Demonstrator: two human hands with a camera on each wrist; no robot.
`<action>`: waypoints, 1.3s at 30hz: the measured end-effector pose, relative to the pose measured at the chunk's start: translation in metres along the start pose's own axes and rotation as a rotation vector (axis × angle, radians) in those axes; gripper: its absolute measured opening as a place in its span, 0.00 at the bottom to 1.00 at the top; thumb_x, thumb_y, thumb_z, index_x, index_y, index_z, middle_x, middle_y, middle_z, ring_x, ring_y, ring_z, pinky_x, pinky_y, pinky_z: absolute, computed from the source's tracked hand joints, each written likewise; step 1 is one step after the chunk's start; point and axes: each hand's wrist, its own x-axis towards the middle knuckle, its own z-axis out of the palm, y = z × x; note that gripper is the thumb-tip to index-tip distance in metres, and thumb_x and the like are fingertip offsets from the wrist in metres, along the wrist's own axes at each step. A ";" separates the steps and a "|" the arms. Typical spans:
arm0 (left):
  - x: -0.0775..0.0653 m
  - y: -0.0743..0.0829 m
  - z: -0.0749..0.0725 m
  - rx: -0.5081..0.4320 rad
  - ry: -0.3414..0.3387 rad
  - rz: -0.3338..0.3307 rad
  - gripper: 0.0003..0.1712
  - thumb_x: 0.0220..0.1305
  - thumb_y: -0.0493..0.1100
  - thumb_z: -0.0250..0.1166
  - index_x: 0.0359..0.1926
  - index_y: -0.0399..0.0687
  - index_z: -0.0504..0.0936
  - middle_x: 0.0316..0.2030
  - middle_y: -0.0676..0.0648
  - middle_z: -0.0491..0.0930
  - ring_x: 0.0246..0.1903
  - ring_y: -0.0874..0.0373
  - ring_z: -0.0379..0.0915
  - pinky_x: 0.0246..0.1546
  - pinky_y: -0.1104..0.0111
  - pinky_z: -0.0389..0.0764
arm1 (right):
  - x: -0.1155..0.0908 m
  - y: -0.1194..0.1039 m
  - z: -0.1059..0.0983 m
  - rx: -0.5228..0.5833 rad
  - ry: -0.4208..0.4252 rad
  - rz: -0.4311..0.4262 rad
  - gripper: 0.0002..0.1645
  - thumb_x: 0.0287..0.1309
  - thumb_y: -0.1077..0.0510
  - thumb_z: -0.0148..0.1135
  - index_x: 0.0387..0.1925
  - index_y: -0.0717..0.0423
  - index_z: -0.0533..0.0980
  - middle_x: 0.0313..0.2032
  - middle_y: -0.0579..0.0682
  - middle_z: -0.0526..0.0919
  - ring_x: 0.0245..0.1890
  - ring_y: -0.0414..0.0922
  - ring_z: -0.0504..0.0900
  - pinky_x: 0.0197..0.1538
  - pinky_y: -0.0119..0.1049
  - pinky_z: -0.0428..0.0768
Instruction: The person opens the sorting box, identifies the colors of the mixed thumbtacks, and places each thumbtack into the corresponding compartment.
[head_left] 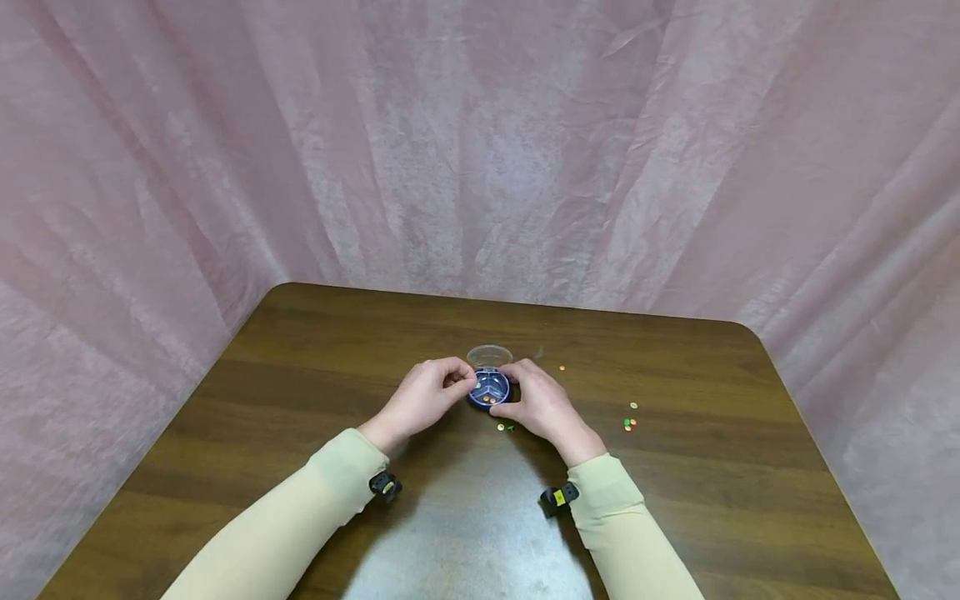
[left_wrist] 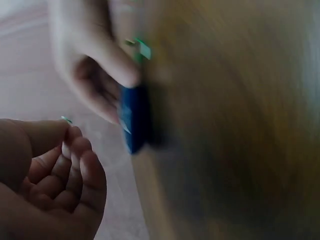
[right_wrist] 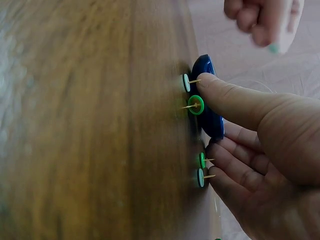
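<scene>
A round blue case (head_left: 480, 406) with three compartments stands on the table. Its clear lid (head_left: 490, 357) is raised at the back, and a few orange and pale thumbtacks (head_left: 487, 400) lie in the front compartment. My right hand (head_left: 542, 404) grips the case from the right, thumb at the front and fingers behind. Over the case's left side, my left hand (head_left: 429, 393) pinches a small greenish thumbtack (left_wrist: 66, 120) between thumb and forefinger. Close in front of the case lie a pale thumbtack (head_left: 501, 427) and a green thumbtack (head_left: 512, 427).
To the right on the wooden table (head_left: 712, 467) lies a cluster of several thumbtacks, among them a green one (head_left: 627, 422). A single orange thumbtack (head_left: 562, 367) lies behind my right hand. Pink curtains (head_left: 480, 150) hang around the table's far edge.
</scene>
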 end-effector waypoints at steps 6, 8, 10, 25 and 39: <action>0.013 -0.011 0.012 0.485 0.059 0.163 0.03 0.66 0.45 0.65 0.37 0.55 0.86 0.32 0.58 0.78 0.30 0.63 0.73 0.34 0.66 0.76 | -0.003 -0.003 0.002 0.004 -0.015 -0.002 0.38 0.46 0.44 0.78 0.58 0.53 0.78 0.51 0.49 0.79 0.51 0.46 0.78 0.54 0.41 0.74; 0.014 -0.012 0.015 0.543 0.053 0.184 0.04 0.66 0.44 0.65 0.37 0.55 0.86 0.32 0.58 0.78 0.30 0.62 0.74 0.34 0.65 0.76 | -0.003 -0.004 0.002 0.006 -0.013 0.000 0.37 0.46 0.44 0.78 0.58 0.53 0.78 0.51 0.48 0.79 0.51 0.46 0.78 0.54 0.41 0.74; 0.016 -0.013 0.016 0.585 0.044 0.198 0.04 0.66 0.44 0.65 0.36 0.55 0.86 0.31 0.57 0.78 0.30 0.61 0.75 0.33 0.65 0.76 | -0.004 -0.005 0.002 0.005 -0.010 0.002 0.37 0.46 0.44 0.78 0.58 0.52 0.78 0.51 0.47 0.78 0.50 0.45 0.78 0.54 0.41 0.74; 0.007 -0.015 0.014 0.573 0.027 0.225 0.03 0.64 0.43 0.65 0.36 0.54 0.85 0.33 0.56 0.77 0.32 0.60 0.74 0.34 0.64 0.77 | -0.005 -0.010 0.003 0.006 -0.011 -0.004 0.38 0.47 0.44 0.78 0.59 0.53 0.77 0.52 0.47 0.78 0.51 0.45 0.78 0.54 0.40 0.74; -0.003 -0.011 0.015 0.389 -0.076 0.148 0.17 0.61 0.53 0.70 0.48 0.54 0.85 0.48 0.55 0.81 0.47 0.61 0.76 0.49 0.63 0.76 | -0.016 -0.001 -0.006 0.016 -0.004 0.017 0.40 0.47 0.44 0.78 0.60 0.55 0.76 0.53 0.50 0.78 0.52 0.46 0.78 0.56 0.42 0.74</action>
